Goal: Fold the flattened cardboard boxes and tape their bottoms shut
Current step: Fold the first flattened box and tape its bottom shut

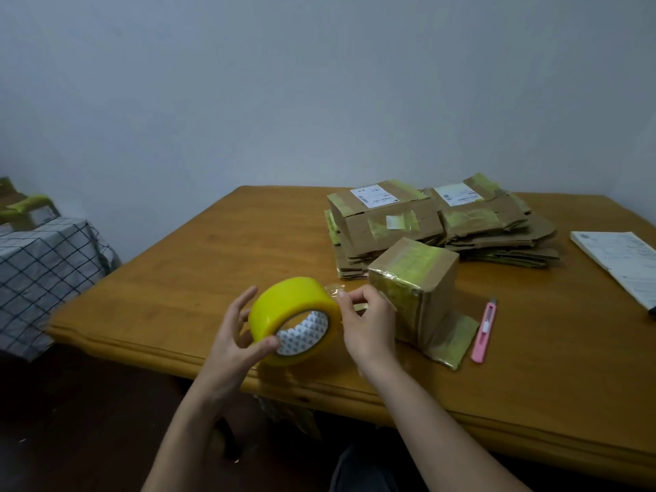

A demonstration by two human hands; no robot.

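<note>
- Tape roll (294, 319), yellow, wide, with a patterned white core: held above the near edge of the wooden table (220, 250), tilted so the core opening faces the camera.
- Left hand (234, 335): grips the roll from its left side, thumb curled against the lower rim of the core, fingers spread behind the yellow band.
- Right hand (369, 324): just right of the roll, thumb and forefinger pinching the loose tape end (334, 290) at the roll's upper right edge; remaining fingers curled.
- Folded box (415, 289), brown cardboard with old yellowish tape: stands upright on the table, directly behind and right of the right hand, touching or nearly touching it; which, cannot be told. 1 flap (451, 344) lies out flat at its base toward the near right. Its contents are hidden, as its upper face is closed.
- Flattened boxes: 2 stacks at the back of the table, beyond the folded box. Left stack (383, 229) carries a white shipping label on top; right stack (493, 225) likewise. The stacks sit side by side, edges overlapping.
- Utility knife (483, 330), pink: flat on the table just right of the box flap, lengthwise toward the camera.
- Paper pad (621, 264), white, printed: at the table's right edge, well apart from the hands.
- Checked cloth (42, 271), white with dark grid: covers a surface left of the table.
</note>
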